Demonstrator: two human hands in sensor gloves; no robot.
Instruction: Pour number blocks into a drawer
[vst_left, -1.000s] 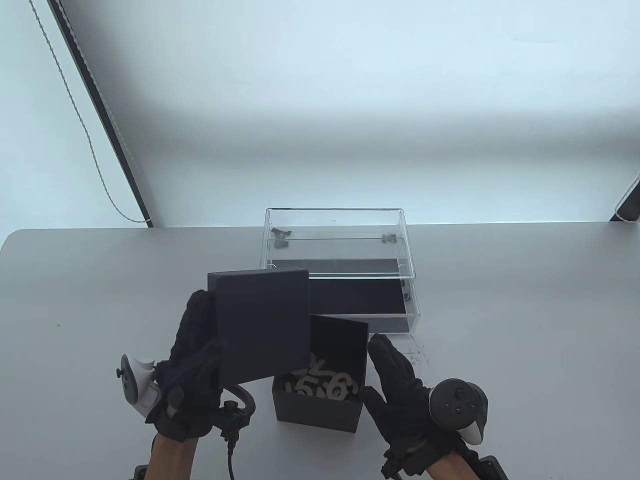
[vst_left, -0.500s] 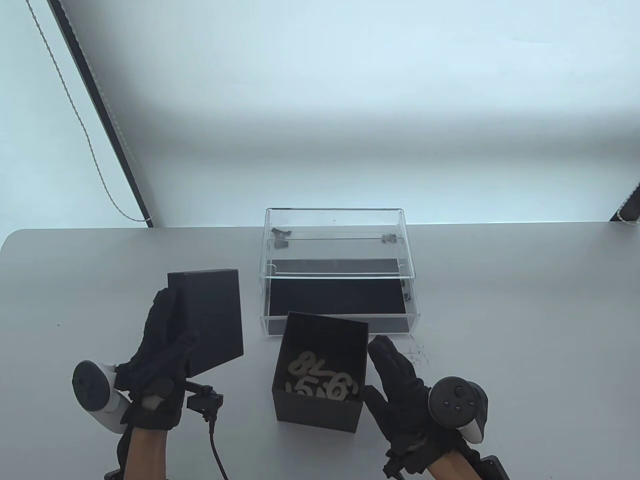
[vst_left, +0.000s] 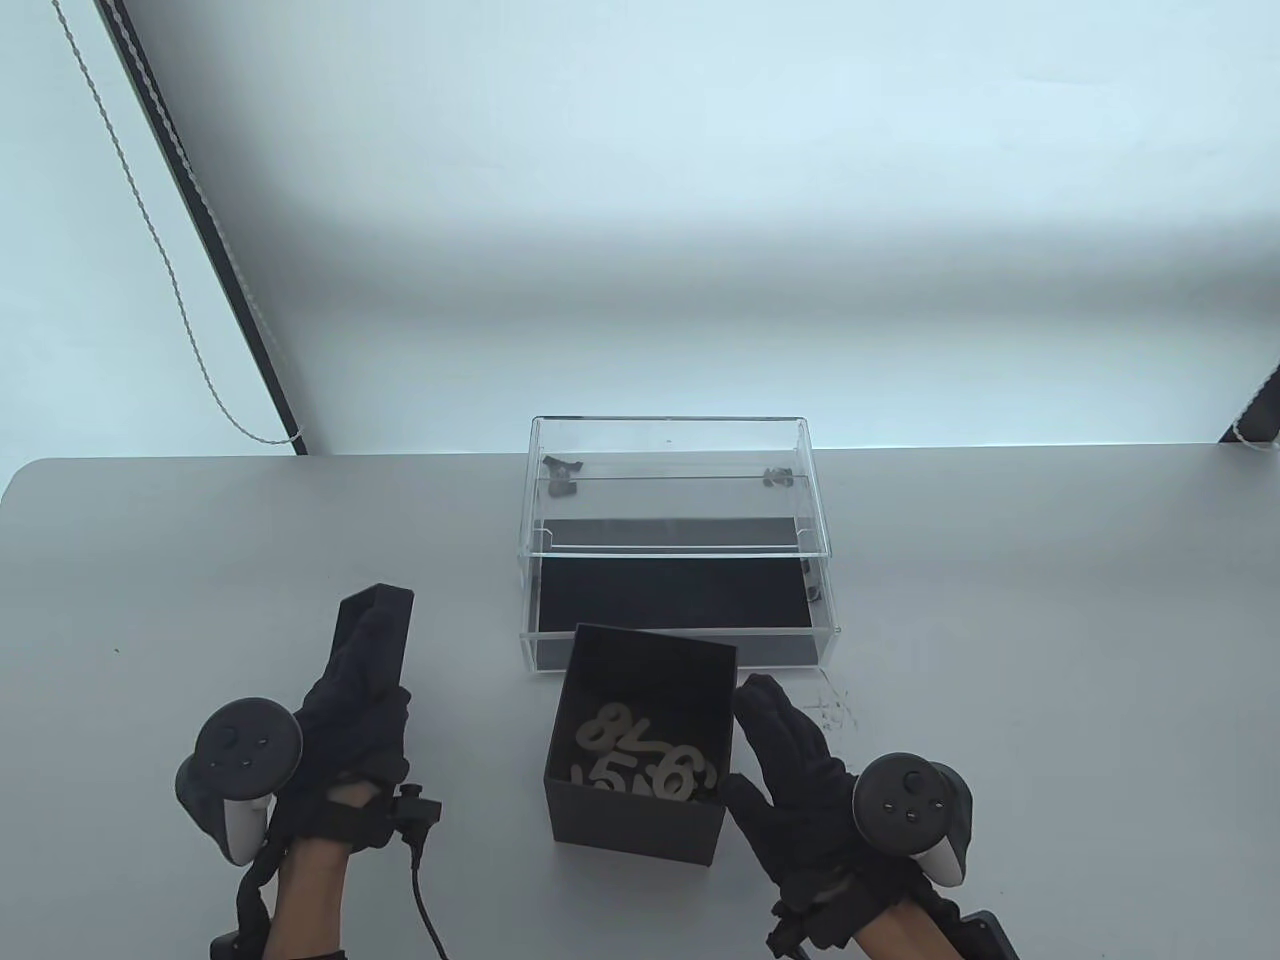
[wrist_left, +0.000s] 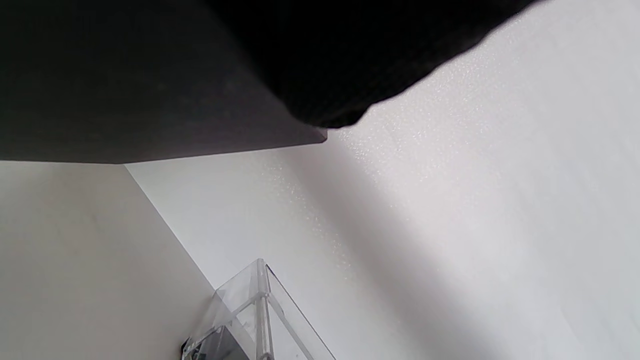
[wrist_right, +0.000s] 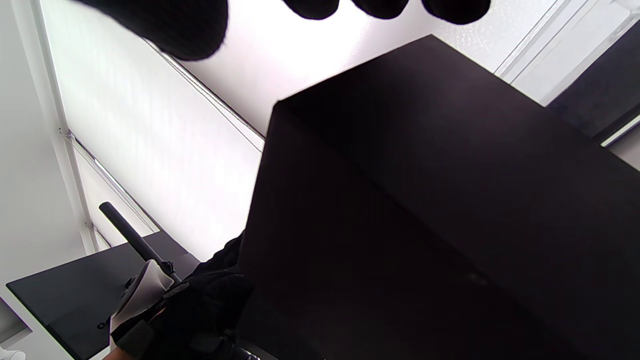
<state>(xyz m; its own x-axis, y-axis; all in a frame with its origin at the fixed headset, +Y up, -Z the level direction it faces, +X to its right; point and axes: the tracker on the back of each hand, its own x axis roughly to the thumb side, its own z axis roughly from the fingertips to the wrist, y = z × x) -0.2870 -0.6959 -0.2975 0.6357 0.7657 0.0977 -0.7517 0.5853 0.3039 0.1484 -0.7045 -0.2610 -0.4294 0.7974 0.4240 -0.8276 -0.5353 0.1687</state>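
My left hand (vst_left: 350, 690) grips the black lid (vst_left: 372, 625) edge-on. My right hand (vst_left: 800, 770) looks relaxed, probably touching the open box (vst_left: 640, 810) of number blocks (vst_left: 640, 755), just in front of the clear drawer (vst_left: 680, 600) on the counter (vst_left: 1000, 600).

Blocks (vst_left: 640, 755) in box (vst_left: 640, 810) (before drawer (vst_left: 680, 600))

The table view looks down from above the person; both wrist views sit low, close, tilted, sharing the box (wrist_right: 425, 200).

grey table (vst_left: 1000, 600): black box (vst_left: 640, 800), clear drawer case (vst_left: 680, 560).
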